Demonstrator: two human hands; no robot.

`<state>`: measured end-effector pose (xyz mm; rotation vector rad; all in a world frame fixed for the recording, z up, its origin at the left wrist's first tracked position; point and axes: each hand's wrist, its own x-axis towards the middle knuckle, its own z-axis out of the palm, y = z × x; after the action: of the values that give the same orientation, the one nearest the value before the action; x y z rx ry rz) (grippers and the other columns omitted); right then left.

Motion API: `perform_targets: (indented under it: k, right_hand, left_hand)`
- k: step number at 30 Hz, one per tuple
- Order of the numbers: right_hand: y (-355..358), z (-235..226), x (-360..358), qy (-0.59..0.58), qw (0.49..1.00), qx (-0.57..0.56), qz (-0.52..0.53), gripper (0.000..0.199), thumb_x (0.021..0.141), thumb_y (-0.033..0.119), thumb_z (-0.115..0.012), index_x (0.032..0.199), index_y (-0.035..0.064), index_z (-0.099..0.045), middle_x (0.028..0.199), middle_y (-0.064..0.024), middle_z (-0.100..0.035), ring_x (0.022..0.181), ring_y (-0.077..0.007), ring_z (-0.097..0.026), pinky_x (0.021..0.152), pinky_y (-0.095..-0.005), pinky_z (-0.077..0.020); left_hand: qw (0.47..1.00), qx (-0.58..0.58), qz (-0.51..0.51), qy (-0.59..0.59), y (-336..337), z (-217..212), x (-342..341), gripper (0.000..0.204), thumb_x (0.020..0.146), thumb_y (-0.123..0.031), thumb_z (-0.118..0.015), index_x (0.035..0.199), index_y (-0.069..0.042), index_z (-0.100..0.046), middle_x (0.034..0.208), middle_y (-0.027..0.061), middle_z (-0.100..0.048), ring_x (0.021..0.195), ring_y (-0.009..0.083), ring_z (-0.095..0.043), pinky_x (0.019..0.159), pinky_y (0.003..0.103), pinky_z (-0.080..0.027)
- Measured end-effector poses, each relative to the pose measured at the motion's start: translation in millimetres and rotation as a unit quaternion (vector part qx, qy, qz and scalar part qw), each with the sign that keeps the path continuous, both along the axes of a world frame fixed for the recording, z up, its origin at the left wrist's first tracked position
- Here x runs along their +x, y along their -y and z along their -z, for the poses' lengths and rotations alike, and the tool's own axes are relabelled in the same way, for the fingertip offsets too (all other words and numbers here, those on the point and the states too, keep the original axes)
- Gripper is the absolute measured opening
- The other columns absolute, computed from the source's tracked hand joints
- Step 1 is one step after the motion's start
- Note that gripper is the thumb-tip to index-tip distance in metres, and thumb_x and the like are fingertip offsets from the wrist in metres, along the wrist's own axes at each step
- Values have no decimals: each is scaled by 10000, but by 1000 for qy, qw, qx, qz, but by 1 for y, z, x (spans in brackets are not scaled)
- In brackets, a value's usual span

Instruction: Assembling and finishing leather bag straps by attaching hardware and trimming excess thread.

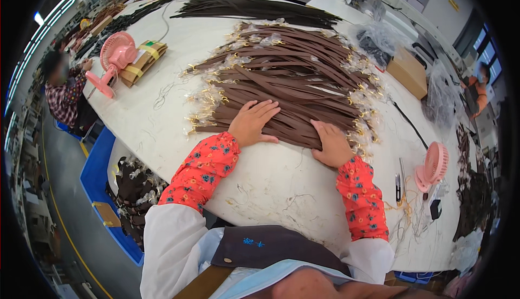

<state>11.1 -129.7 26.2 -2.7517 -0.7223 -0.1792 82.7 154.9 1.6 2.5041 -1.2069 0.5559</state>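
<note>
a broad white desk [260, 190] spreads under everything, its surface bare near the person's body. on its middle lies the wide heap of brown straps [303, 82], running mostly side to side, with gold-coloured fittings and clear wrapping bunched at both ends. a blue bin [89, 174] stands beside the desk at the left, dark bundles inside it. beyond the heap stretches a layer of darker straps [254, 11]; a cardboard box [409, 72] sits to its right. one pink fan [118, 51] stands far left, another pink fan [436, 162] at the right. the left hand [254, 123] lies open on the heap's near side, fingers extended, thumb apart; the right hand [331, 144], also open, rests at its near right edge. neither visibly grips a strap. slim snips [398, 189] lie near the right sleeve.
</note>
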Motion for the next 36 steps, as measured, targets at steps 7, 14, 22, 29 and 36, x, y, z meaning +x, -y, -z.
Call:
perform_targets:
  k: [7,14,22,29,36]
  right_hand:
    - [-17,-6,1,-4,998,-22,59,838,633,167,-709,1387,54,-360,1125,-177,-529,1042,-351,-542,912,-418,-448]
    - [-18,1,-22,-40,998,-36,23,890,586,241,-741,1381,67,-379,1236,-199,-467,1100,-374,-505,940,-456,-420]
    - [-37,-4,-32,-78,996,-54,2,611,622,185,-699,1171,0,-505,1035,-202,-605,1008,-351,-577,880,-450,-442]
    - [-40,-19,-58,-81,989,-107,-67,372,635,131,-668,968,9,-557,839,-155,-642,848,-343,-633,764,-433,-485]
    - [-17,-29,-82,-96,988,-114,-36,382,647,141,-681,981,14,-546,893,-161,-633,921,-341,-612,789,-438,-486]
  left_hand:
    - [998,-64,-17,19,9,10,-22,632,680,-400,-773,1198,-107,-558,1111,46,-583,1084,233,-519,935,393,-367]
    - [997,-75,19,-20,0,-4,-71,536,649,-298,-805,1104,-119,-585,1018,25,-604,967,217,-543,844,383,-378]
    - [999,-3,16,-50,2,-28,-86,822,715,-296,-767,1412,-125,-366,1448,136,-353,1369,293,-318,1140,587,-77]
    - [967,215,66,-124,-1,-42,-68,685,584,-214,-762,1218,-103,-529,937,100,-591,939,296,-604,1053,518,-321]
    - [982,133,79,-107,-21,-26,-68,358,598,-103,-681,938,-51,-585,754,133,-634,755,324,-624,750,401,-458]
